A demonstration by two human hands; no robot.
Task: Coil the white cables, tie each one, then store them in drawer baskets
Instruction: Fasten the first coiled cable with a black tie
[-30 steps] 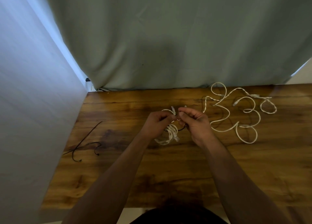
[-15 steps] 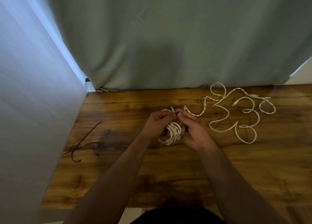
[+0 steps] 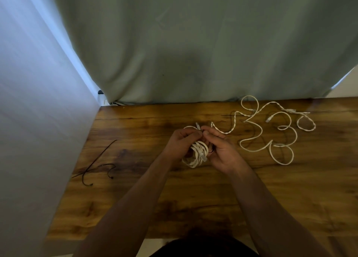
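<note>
A coiled white cable (image 3: 197,154) hangs between both hands over the middle of the wooden table (image 3: 193,198). My left hand (image 3: 181,142) grips the coil's left side, thumb and fingers pinched at its top. My right hand (image 3: 220,148) holds the right side, fingertips meeting the left hand's at the top; a thin black tie shows by its palm. A loose tangle of white cables (image 3: 271,128) lies on the table to the right, one twisted strand reaching up to my right fingers.
Thin black ties (image 3: 96,165) lie on the table at the left. A grey-green curtain (image 3: 193,53) hangs behind the table's far edge, and a pale curtain (image 3: 38,121) bounds the left side. The table's near edge is by my body.
The coil has dropped slightly and bunched tighter between the hands. My right hand has rotated, with its palm now turned toward the coil.
</note>
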